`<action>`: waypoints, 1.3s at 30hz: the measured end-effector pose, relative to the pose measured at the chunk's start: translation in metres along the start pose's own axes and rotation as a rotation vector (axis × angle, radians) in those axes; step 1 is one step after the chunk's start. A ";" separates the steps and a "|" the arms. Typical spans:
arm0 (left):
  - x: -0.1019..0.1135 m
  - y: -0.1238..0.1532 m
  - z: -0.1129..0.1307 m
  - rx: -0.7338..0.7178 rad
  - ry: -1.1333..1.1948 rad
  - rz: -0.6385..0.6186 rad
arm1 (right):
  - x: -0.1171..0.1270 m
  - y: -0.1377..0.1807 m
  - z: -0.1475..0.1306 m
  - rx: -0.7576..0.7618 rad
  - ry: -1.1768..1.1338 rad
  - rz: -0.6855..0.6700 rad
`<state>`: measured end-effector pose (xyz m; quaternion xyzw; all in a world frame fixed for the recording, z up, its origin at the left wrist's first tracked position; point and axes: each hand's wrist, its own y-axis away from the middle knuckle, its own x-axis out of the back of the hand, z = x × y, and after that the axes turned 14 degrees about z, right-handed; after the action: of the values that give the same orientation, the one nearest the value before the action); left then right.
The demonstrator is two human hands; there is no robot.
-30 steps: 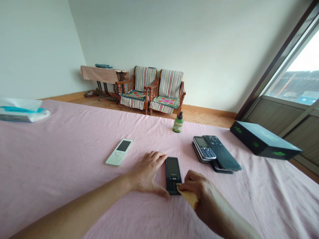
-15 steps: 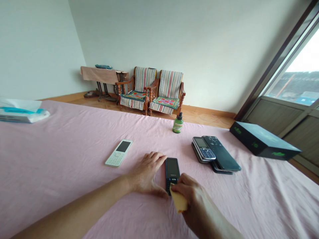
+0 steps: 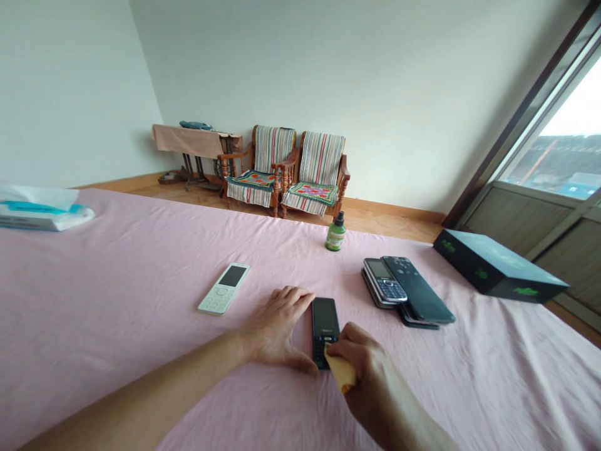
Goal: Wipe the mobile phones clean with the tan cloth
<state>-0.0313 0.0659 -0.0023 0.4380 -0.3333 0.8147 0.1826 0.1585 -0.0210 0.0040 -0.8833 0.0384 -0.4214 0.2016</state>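
A dark keypad phone (image 3: 325,319) lies face up on the pink cloth, its screen at the far end. My left hand (image 3: 282,326) rests along its left side, thumb and fingers spread apart, the fingertips by the upper corner and the thumb by the lower one. In my right hand (image 3: 364,363) a folded yellow cloth (image 3: 342,371) is gripped, and its tip touches the phone's keypad. Part of the keypad is hidden behind the cloth and fingers. To the left, a white keypad phone (image 3: 224,289) lies face up.
Several stacked phones (image 3: 417,291) sit to the right, near a black box (image 3: 498,266) with green print. A green spray bottle (image 3: 335,235) stands toward the far edge of the pink cloth (image 3: 141,275). At far left lies a tissue pack (image 3: 47,216).
My right hand has shifted slightly to the right with the yellow cloth, its tip moving a little across the keypad. The left hand and the phone have stayed in place.
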 end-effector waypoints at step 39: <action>0.000 0.002 -0.002 -0.011 0.003 -0.003 | 0.035 -0.008 0.006 0.089 -0.089 -0.180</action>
<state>-0.0337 0.0660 -0.0042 0.4360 -0.3369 0.8134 0.1866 0.1851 -0.0199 0.0292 -0.8912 -0.0688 -0.3997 0.2032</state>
